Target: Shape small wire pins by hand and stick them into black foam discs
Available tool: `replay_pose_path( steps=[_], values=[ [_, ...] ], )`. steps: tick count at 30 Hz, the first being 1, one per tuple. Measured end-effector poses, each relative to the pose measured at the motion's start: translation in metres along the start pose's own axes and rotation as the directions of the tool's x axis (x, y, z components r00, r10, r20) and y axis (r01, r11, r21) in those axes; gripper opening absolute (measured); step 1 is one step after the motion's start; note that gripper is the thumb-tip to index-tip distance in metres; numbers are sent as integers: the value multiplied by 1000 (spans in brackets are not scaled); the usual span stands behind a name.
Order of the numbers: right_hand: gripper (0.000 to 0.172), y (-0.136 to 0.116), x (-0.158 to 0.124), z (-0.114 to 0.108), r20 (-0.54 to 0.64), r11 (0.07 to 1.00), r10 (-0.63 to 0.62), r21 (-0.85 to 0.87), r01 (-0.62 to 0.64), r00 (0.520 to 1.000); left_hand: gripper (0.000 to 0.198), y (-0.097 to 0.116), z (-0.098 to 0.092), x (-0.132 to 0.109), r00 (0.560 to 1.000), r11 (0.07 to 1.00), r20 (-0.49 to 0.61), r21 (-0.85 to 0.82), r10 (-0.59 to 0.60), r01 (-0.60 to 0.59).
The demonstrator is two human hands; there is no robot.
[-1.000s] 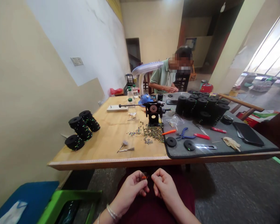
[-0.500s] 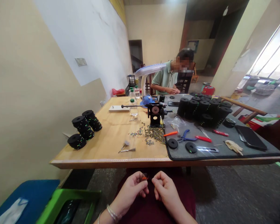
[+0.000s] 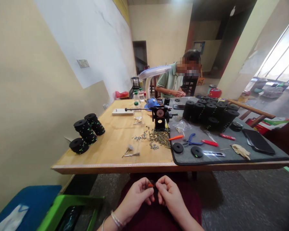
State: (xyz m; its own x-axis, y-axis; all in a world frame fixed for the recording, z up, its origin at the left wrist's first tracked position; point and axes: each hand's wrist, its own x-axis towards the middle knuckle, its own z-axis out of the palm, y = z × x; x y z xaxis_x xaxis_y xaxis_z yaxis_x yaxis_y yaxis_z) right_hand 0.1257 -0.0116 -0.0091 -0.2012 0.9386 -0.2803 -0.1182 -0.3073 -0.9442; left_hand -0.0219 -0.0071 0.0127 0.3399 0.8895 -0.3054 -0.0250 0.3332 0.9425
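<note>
Over my lap, in front of the table edge, my left hand (image 3: 142, 192) pinches a small orange-and-dark piece (image 3: 150, 185) between thumb and fingertips; its kind is too small to make out. Close beside it, my right hand (image 3: 167, 192) is closed in a pinch, its fingertips almost at the orange piece. What the right fingertips hold, if anything, I cannot see. Beyond the hands on the wooden table (image 3: 110, 141) lie two small brushes (image 3: 131, 154) and a heap of tiny striped pieces (image 3: 160, 138). A black hand-cranked winder (image 3: 159, 117) stands behind the heap.
Black foam spools (image 3: 85, 130) stand at the left, with more spools (image 3: 207, 110) on the grey mat (image 3: 188, 158). Pliers (image 3: 192, 139), snips (image 3: 214, 154) and a phone (image 3: 258, 141) lie there too. A lamp (image 3: 149, 83) stands behind; a co-worker (image 3: 170, 83) sits across.
My hands have drawn slightly closer together, with the right fingertips now nearer the orange piece. The table items stay where they were.
</note>
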Motion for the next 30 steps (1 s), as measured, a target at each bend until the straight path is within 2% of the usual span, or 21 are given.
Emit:
replay_pose_path(
  steps=[11, 20, 30],
  values=[
    [50, -1, 1, 3, 25, 999, -8, 54, 6, 1000, 21, -4, 2, 2, 998, 999, 67, 50, 10, -14],
    [51, 1, 5, -2, -14, 991, 37, 128, -35, 999, 20, -7, 2, 3, 997, 997, 79, 71, -1, -4],
    [44, 3, 3, -3, -47, 993, -59, 103, 64, 997, 16, 1, 3, -1, 997, 1000, 79, -16, 14, -13]
  ],
)
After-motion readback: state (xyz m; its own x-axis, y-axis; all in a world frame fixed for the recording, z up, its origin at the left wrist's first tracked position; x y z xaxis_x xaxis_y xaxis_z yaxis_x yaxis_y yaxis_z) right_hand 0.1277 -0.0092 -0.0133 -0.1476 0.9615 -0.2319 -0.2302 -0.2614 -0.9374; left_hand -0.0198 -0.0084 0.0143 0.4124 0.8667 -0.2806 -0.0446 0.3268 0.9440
